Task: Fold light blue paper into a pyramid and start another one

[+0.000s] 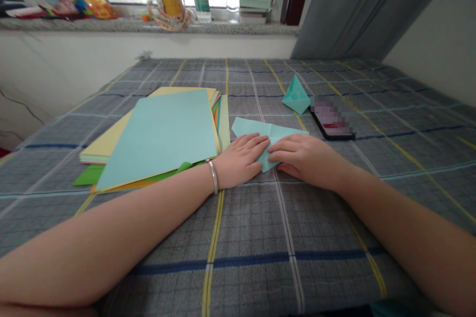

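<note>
A folded sheet of light blue paper [270, 132] lies flat on the plaid cloth, its lower end narrowing to a point. My left hand [243, 161] rests on its left part with the fingers stretched out flat. From the right, my right hand [305, 158] lies over the paper's other side, fingers extended and close to the left fingertips. Part of the sheet is hidden under both hands. Beyond it stands a small folded paper shape [296, 95] in the same blue-green. A silver bracelet [212, 177] circles my left wrist.
Left of my hands is a stack of coloured paper [167, 133], light blue on top. A phone [332, 118] lies to the right, beside the folded shape. The plaid cloth [249, 237] covers the surface. Bottles, packets and boxes line the windowsill [223, 28] behind.
</note>
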